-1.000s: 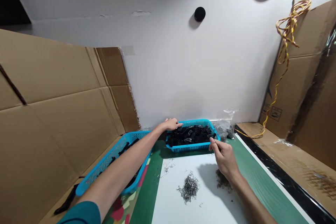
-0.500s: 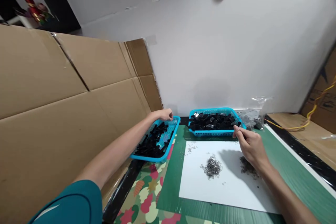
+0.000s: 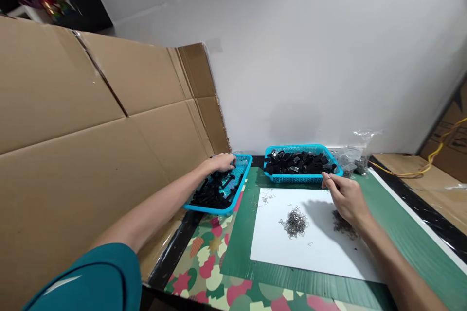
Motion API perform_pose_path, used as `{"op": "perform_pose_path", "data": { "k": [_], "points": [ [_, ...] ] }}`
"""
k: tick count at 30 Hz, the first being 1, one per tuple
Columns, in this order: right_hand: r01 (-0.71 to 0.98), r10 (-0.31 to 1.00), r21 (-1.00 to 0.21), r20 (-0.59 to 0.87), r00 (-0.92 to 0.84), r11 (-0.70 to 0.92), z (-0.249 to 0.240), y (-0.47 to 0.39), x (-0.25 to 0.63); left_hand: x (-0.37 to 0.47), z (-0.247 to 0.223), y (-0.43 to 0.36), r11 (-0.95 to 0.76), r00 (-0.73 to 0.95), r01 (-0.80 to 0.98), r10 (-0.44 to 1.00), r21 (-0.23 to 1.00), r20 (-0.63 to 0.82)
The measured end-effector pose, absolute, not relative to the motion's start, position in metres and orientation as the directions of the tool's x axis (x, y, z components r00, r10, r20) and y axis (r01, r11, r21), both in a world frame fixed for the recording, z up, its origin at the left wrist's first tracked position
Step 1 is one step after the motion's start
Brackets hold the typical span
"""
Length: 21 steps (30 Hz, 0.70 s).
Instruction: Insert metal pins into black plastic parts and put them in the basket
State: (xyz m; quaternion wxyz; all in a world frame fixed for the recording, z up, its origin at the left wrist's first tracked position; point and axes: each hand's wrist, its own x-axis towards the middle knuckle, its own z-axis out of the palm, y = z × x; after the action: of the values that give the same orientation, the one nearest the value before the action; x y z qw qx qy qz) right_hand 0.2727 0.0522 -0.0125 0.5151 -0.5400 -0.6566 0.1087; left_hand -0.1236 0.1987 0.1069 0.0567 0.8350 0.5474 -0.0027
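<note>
My left hand (image 3: pixel 222 162) reaches over the far part of the left blue basket (image 3: pixel 249 170). Its fingers point down and curl together, with a dark bit at the tips, by the loose black pieces (image 3: pixel 211 194). Whatever it grips is mostly hidden. Just in front of the right blue basket (image 3: pixel 302 178), my right hand (image 3: pixel 346 197) is closed in a pinch between thumb and fingers. What sits in that pinch is too small to name. Black pieces, some with clear shiny parts, fill the right basket. Small metal clip-like bits (image 3: pixel 295 222) lie heaped on a white sheet (image 3: pixel 280 255).
A second, darker heap of small bits (image 3: pixel 343 225) lies under my right forearm. Clear plastic bags (image 3: pixel 352 160) stand right of the right basket. Cardboard (image 3: pixel 146 155) walls off the left side, and a yellow cable (image 3: pixel 434 155) runs at the far right.
My left hand has dropped from above the left basket's far rim down into it, with its fingers now lower. My right hand keeps its pinch by the right basket. The view has shifted slightly.
</note>
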Motion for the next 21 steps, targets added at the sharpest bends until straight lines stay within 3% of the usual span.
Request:
{"op": "perform_pose_path", "data": {
  "k": [3, 5, 10, 15, 17, 19, 21],
  "points": [
    [0.547, 0.83, -0.723, 0.551, 0.087, 0.422, 0.0, 0.039, 0.268, -0.131, 0.114, 0.205, -0.39, 0.399, 0.912, 0.916, 0.126, -0.051],
    [0.509, 0.849, -0.749, 0.525, 0.063, 0.425, 0.008, 0.024, 0.263, -0.134, 0.121, 0.209, -0.399, 0.399, 0.901, 0.916, 0.171, 0.034],
    [0.61, 0.967, -0.751, 0.209, -0.144, 0.253, 0.006, -0.014, 0.254, -0.117, 0.13, 0.194, -0.452, 0.372, 0.829, 0.885, 0.329, 0.28],
    [0.656, 0.994, -0.748, 0.065, -0.083, 0.104, -0.014, -0.041, 0.249, -0.064, 0.109, 0.13, -0.596, 0.441, 0.616, 0.803, 0.515, 0.401],
    [0.654, 0.998, -0.754, 0.021, -0.059, 0.055, -0.018, -0.049, 0.246, -0.042, 0.093, 0.102, -0.591, 0.476, 0.478, 0.796, 0.65, 0.373],
    [0.664, 0.999, -0.747, -0.014, -0.042, 0.018, -0.02, -0.054, 0.242, -0.023, 0.075, 0.08, -0.481, 0.517, 0.269, 0.803, 0.834, 0.296],
    [0.683, 0.999, -0.73, -0.03, -0.025, -0.005, -0.023, -0.057, 0.238, -0.008, 0.056, 0.067, -0.346, 0.589, 0.157, 0.785, 0.925, 0.194]
  ]
}}
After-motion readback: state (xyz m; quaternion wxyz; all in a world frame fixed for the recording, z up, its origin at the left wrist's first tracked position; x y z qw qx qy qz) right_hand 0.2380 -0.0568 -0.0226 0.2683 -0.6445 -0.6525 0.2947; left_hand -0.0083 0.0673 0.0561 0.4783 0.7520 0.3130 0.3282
